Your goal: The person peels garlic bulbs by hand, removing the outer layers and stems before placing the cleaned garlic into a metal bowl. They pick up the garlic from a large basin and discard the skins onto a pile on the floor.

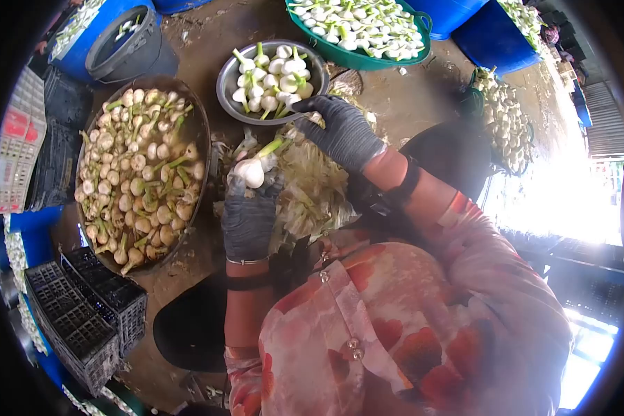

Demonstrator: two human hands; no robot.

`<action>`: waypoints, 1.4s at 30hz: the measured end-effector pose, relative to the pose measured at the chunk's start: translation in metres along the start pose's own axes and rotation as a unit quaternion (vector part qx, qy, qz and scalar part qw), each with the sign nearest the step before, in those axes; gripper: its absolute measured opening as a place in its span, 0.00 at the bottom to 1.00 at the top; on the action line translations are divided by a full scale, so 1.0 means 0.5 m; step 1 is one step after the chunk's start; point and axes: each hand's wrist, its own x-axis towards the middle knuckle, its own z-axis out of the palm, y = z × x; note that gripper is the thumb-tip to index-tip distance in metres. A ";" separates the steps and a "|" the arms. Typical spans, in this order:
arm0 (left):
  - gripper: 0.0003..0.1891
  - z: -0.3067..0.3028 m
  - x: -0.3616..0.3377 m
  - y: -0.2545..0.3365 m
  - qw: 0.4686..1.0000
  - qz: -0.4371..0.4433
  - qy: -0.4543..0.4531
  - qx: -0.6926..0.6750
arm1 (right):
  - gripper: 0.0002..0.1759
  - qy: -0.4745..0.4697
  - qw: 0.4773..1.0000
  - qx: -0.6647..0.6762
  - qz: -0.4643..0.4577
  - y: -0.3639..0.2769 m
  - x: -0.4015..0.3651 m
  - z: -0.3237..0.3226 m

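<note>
Clasping the white round garlic bulb with a green stalk [251, 172] firmly in the black-gloved left hand [248, 216] seems wise to me, so the skin tears off without slipping. The bulb looks clean and glossy and sits atop the closed fingers. The black-gloved right hand [341, 132] curls just beyond it; what it holds I cannot tell. The pale heap of skins [315, 191] lies beneath, and the round steel bowl [220, 84] stands farther off.
</note>
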 end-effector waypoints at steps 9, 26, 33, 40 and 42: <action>0.29 0.025 -0.009 0.015 0.996 -0.041 -0.035 -0.066 | 0.11 -0.208 0.965 -0.082 -0.136 -0.076 0.001 0.016; 0.34 0.041 -0.017 0.053 0.996 0.028 -0.061 0.060 | 0.18 -0.257 0.961 0.079 0.068 -0.056 -0.047 0.021; 0.33 0.022 -0.005 0.004 0.876 0.166 -0.062 0.448 | 0.14 -0.294 0.954 -0.006 0.066 -0.011 -0.063 0.063; 0.29 0.032 -0.001 0.019 0.988 0.042 0.060 0.137 | 0.17 -0.556 0.826 0.093 0.007 0.122 -0.055 0.148; 0.26 0.029 0.008 0.030 0.989 0.018 0.099 0.105 | 0.23 -0.632 0.748 -0.081 -0.186 0.080 -0.038 0.125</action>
